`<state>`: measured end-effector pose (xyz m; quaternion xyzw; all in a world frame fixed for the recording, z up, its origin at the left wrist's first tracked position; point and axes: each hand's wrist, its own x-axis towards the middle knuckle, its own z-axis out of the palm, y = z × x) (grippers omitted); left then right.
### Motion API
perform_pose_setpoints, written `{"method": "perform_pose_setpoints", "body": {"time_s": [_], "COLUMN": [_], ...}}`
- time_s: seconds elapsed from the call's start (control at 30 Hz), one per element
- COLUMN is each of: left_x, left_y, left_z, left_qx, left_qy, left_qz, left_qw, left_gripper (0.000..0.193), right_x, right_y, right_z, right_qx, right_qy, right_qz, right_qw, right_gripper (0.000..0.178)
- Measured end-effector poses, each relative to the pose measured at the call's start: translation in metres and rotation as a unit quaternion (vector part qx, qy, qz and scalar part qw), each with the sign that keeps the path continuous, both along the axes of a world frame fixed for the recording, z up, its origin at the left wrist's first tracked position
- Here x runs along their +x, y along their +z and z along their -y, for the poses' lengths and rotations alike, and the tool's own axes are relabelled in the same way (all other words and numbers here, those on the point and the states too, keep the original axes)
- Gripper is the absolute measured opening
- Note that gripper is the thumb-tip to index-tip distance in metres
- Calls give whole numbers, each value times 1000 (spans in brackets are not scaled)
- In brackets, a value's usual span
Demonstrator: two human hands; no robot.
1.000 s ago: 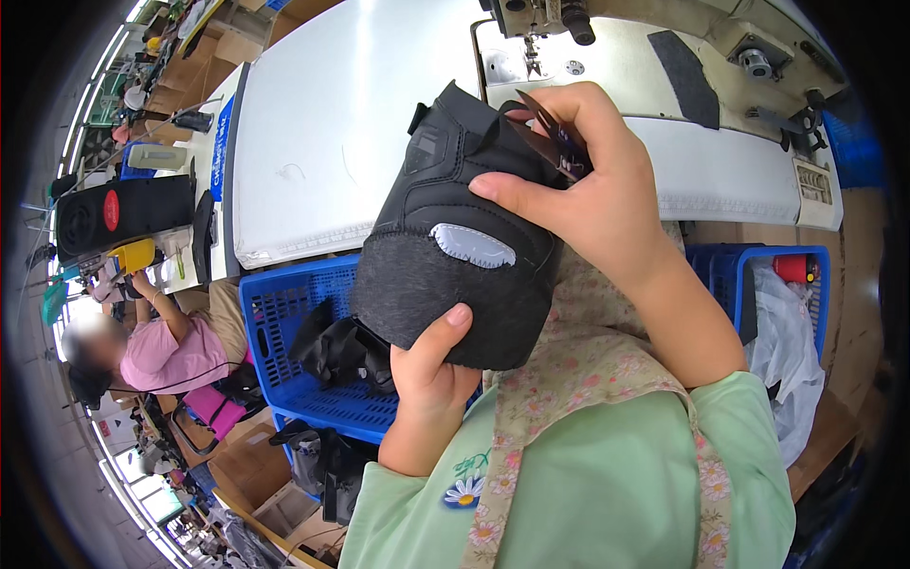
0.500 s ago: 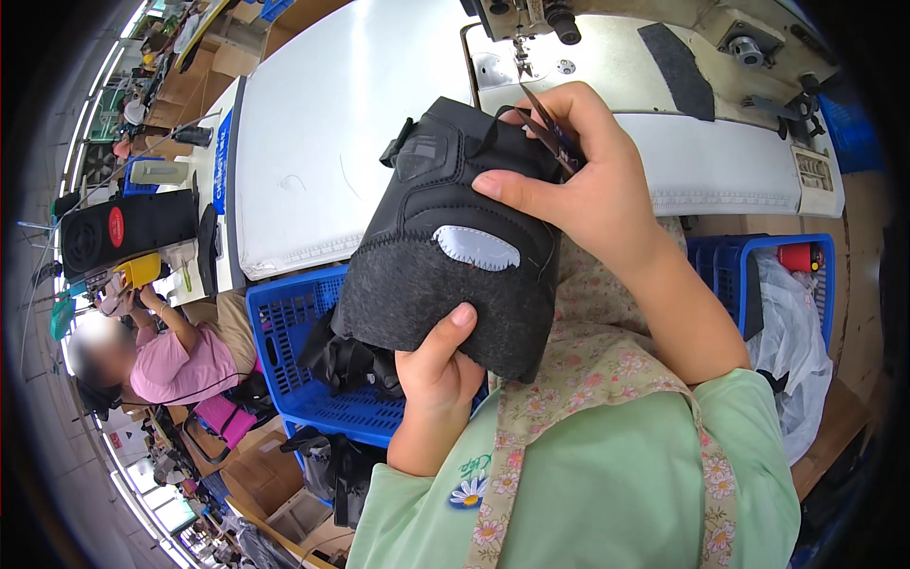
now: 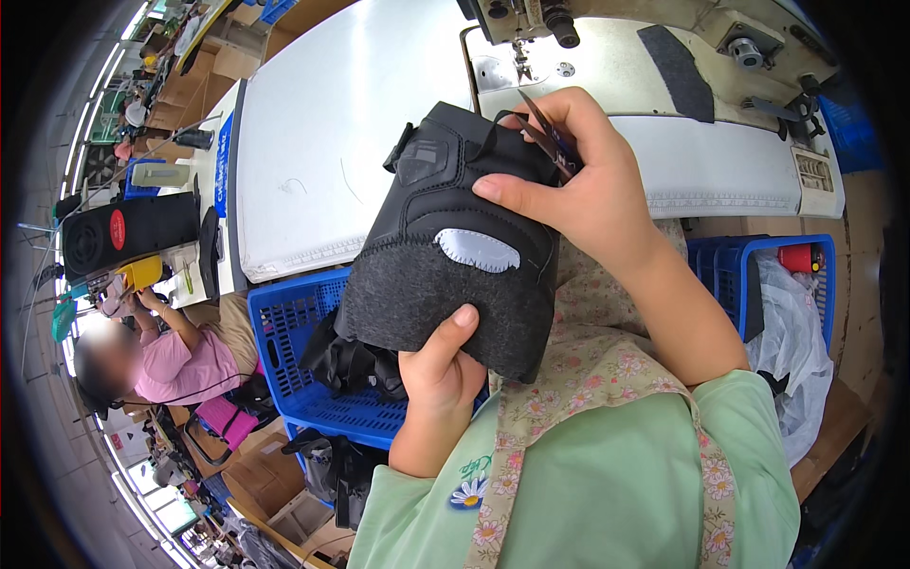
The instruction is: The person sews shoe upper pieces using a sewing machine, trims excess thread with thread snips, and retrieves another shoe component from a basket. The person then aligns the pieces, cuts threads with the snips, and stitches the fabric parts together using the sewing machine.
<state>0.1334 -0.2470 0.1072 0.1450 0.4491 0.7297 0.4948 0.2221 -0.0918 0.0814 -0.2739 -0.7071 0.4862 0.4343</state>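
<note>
I hold a black and dark grey shoe upper (image 3: 445, 256) in front of my chest; it has a pale grey oval patch on its side. My left hand (image 3: 438, 368) grips its lower felt edge from below, thumb on the outside. My right hand (image 3: 578, 190) sits at the upper right of the piece, thumb pressed on the black side, fingers closed on small dark thread snips (image 3: 548, 133) whose blades point up at a loose thread near the top edge.
A white sewing table (image 3: 332, 142) lies ahead with a sewing machine (image 3: 531, 19) and a dark felt strip (image 3: 678, 71). A blue basket (image 3: 303, 379) of black parts is below left, another blue basket (image 3: 758, 275) with white plastic at right. A person in pink sits far left.
The shoe upper and both hands have shifted slightly left and tilted a little; the grip of each hand is the same.
</note>
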Motion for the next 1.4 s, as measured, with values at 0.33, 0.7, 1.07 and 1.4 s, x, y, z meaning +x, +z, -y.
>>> {"method": "perform_pose_setpoints", "body": {"time_s": [0.33,0.7,1.07,1.4], "left_x": [-2,4,0,-1], "left_y": [-3,-2,-5,-5], "left_z": [0,3,0,-2], "left_qx": [10,15,23,22], "left_qy": [-14,1,-8,-22], "left_qz": [-3,11,5,16], "left_qw": [1000,1000,1000,999], "left_gripper": [72,72,72,72], "right_x": [-6,-5,-2,-6], "right_y": [-10,-10,-4,-14], "right_z": [-2,-2,0,-3], "right_qx": [59,53,15,44], "right_qy": [-36,-33,-10,-28], "right_qz": [-61,-46,-18,-49], "right_qw": [996,997,1000,997], "right_gripper": [48,48,47,49]}}
